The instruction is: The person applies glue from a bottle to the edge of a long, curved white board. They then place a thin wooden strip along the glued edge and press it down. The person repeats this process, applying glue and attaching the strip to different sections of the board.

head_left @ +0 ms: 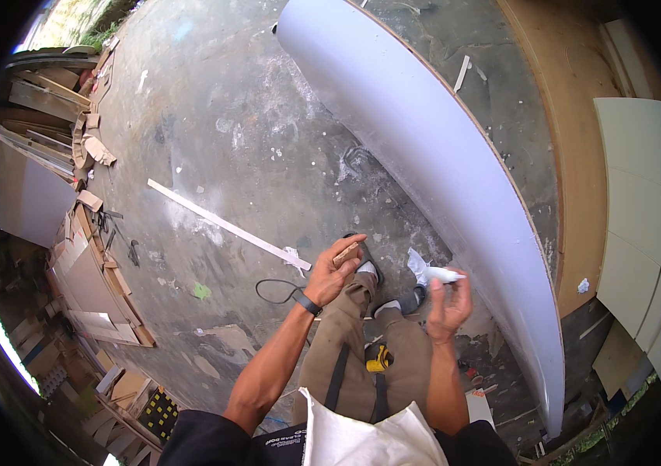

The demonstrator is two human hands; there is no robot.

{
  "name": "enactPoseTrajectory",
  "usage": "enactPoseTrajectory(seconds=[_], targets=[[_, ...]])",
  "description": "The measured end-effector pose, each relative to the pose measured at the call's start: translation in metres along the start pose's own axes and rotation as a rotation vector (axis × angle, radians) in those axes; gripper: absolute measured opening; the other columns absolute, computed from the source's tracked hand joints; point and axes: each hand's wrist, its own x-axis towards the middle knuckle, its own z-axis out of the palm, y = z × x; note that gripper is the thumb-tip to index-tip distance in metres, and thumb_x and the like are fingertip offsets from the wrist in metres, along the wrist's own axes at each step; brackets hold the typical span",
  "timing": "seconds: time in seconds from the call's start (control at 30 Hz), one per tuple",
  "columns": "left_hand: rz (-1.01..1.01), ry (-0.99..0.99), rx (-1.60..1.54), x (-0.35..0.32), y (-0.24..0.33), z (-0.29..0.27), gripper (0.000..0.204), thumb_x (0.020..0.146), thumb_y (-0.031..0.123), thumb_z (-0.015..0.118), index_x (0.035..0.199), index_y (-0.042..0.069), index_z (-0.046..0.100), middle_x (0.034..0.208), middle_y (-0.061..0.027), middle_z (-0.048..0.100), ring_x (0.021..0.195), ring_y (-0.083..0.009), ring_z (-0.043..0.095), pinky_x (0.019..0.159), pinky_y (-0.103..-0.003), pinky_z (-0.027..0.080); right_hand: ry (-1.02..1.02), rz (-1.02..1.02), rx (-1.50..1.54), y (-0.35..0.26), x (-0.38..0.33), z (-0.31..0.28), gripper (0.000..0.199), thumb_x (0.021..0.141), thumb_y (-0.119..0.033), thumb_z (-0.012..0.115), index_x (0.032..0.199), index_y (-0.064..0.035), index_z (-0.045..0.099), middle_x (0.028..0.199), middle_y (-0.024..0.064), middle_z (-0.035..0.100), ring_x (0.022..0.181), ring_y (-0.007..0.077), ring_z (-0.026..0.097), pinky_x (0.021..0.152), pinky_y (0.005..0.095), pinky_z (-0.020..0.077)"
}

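My left hand (329, 281), with a dark band at its wrist, is closed around a small flat tan piece (347, 254) that looks like wood. My right hand (449, 311) grips a small white bottle (444, 274) with a narrow tip, lying nearly level between thumb and fingers. Just right of that hand stands a long, curved white panel (455, 163) with a thin brown edge. A crumpled white scrap (417, 264) shows beside the bottle; whether the two touch, I cannot tell. Both hands are apart, above my shoes and knees.
A long pale strip (225, 225) lies on the stained concrete floor, left of my hands. Near its end is a dark cord loop (274, 292). A yellow tool (378, 359) sits between my legs. Boards (101, 272) are stacked at left; a wooden panel (579, 147) borders the right.
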Motion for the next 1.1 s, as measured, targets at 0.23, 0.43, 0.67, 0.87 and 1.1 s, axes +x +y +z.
enactPoseTrajectory(seconds=[0.23, 0.43, 0.67, 0.87, 1.1], targets=[[0.204, -0.022, 0.171, -0.03, 0.006, -0.031, 0.036, 0.092, 0.004, 0.077, 0.127, 0.006, 0.069, 0.113, -0.0066, 0.068, 0.107, -0.017, 0.063, 0.095, -0.033, 0.05, -0.376, -0.229, 0.028, 0.007, -0.012, 0.112, 0.025, 0.087, -0.007, 0.079, 0.11, -0.0002, 0.072, 0.1, 0.0117, 0.068, 0.083, 0.0243, 0.067, 0.071, 0.0361, 0.0544], [0.311, 0.148, 0.207, -0.031, -0.027, -0.055, 0.026, 0.094, 0.004, 0.074, 0.12, 0.004, 0.071, 0.105, -0.0081, 0.07, 0.1, -0.0187, 0.066, 0.087, -0.033, 0.052, -0.518, -0.34, 0.119, 0.026, -0.008, 0.138, 0.026, 0.083, -0.006, 0.08, 0.108, -0.0011, 0.074, 0.098, 0.0108, 0.068, 0.084, 0.0249, 0.067, 0.074, 0.0363, 0.0544], [0.198, 0.419, 0.013, 0.0, -0.105, -0.118, 0.023, 0.098, 0.008, 0.074, 0.12, 0.004, 0.069, 0.107, -0.001, 0.072, 0.098, -0.0102, 0.064, 0.086, -0.027, 0.052, -0.222, -0.182, -0.144, 0.182, -0.017, 0.237, 0.062, 0.1, -0.039, 0.055, 0.143, 0.0055, 0.054, 0.141, 0.0243, 0.055, 0.123, 0.037, 0.056, 0.103, 0.0466, 0.0416], [0.155, 0.517, -0.092, 0.05, -0.141, -0.194, 0.02, 0.1, 0.011, 0.072, 0.119, 0.004, 0.069, 0.102, 0.0013, 0.068, 0.09, -0.0066, 0.059, 0.078, -0.022, 0.048, -0.22, 0.182, -0.948, 0.4, -0.022, 0.374, 0.089, 0.107, -0.049, 0.042, 0.162, 0.0116, 0.007, 0.171, 0.0314, 0.0, 0.16, 0.0438, 0.004, 0.127, 0.0536, 0.0096], [0.038, 0.511, -0.092, 0.097, -0.14, -0.261, 0.021, 0.099, 0.011, 0.073, 0.118, 0.003, 0.07, 0.106, -0.0029, 0.07, 0.093, -0.0104, 0.062, 0.081, -0.025, 0.05, 0.072, 0.336, -1.089, 0.466, 0.067, 0.519, 0.09, 0.11, -0.054, 0.024, 0.158, 0.0176, 0.001, 0.167, 0.0382, -0.008, 0.158, 0.0482, -0.007, 0.128, 0.0558, -0.0008]])
